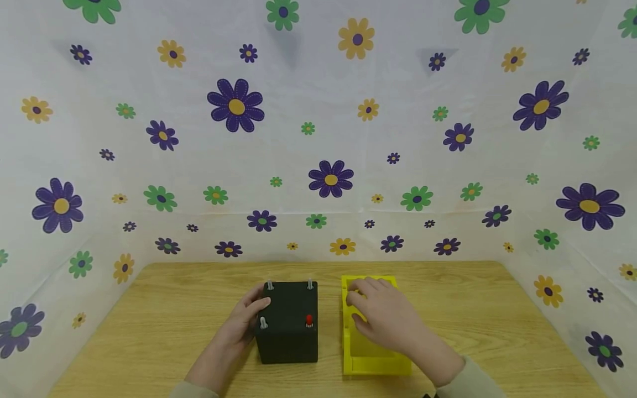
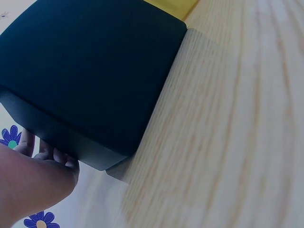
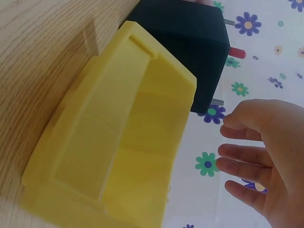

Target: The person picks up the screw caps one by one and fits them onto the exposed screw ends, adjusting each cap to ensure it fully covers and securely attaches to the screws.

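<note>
From the head camera we see the left hand [image 1: 247,316] gripping the black box [image 1: 288,308] by its left side on the bench [image 1: 164,331], thumb laid over the top. The box looks nearly cubic, so we find no clear long axis; its corner pegs point up, three grey pegs [image 1: 263,322] and a red-capped peg [image 1: 309,320] at the near right corner, towards the yellow bin [image 1: 378,365]. The bin stands just right of the box, apart from it, its long axis running away from the person and its low lip facing them. The right hand [image 1: 387,318] hovers over it, fingers loosely bent, holding nothing we can see. We judge the key relation to be the bin's opening below the right hand, the nearer one, with the box leftward. In the left wrist view, we see fingertips run behind the box's edge. In the right wrist view, we see the right hand's fingers parted, clear of the bin.
</note>
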`<control>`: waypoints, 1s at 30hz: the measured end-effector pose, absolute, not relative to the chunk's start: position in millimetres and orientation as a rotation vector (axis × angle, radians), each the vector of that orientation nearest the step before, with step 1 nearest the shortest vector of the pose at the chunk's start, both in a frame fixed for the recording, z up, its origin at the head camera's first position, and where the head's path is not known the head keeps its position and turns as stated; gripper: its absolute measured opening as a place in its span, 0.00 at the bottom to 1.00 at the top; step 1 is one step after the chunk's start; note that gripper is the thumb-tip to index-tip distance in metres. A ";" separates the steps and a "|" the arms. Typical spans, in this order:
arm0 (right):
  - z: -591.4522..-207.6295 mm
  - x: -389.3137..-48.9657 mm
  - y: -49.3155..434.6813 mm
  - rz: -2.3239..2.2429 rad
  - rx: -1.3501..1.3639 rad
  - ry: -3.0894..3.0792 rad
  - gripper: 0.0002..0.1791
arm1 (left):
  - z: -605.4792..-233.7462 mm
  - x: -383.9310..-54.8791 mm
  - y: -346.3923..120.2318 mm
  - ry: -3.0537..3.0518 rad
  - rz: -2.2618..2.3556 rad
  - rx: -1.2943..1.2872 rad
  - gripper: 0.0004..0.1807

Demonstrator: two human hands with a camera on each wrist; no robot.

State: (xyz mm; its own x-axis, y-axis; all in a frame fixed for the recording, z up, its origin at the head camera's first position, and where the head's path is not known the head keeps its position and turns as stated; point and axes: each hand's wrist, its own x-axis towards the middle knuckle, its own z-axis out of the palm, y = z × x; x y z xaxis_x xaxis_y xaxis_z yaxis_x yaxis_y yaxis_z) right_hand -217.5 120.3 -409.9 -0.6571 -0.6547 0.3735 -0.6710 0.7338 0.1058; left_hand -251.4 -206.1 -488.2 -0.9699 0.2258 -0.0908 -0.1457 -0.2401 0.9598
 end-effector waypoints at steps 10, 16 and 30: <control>-413.1 -217.1 125.3 0.076 1.014 -2.544 0.09 | -487.9 -250.0 -205.5 1.766 2.306 0.074 0.17; -417.4 -217.8 128.3 0.072 0.995 -2.583 0.09 | -487.7 -249.4 -205.6 1.767 2.304 0.088 0.17; -428.0 -219.0 133.3 0.110 0.966 -2.604 0.09 | -488.1 -250.7 -205.0 1.762 2.320 0.084 0.17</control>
State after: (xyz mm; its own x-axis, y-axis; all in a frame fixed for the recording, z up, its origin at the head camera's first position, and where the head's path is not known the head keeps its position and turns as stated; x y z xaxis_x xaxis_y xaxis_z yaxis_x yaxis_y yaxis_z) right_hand -219.0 133.3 -428.0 -0.7016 -0.6158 0.3585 -0.6439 0.7634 0.0513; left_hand -250.7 -205.0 -488.1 -0.9726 0.2140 -0.0908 -0.1450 -0.2527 0.9566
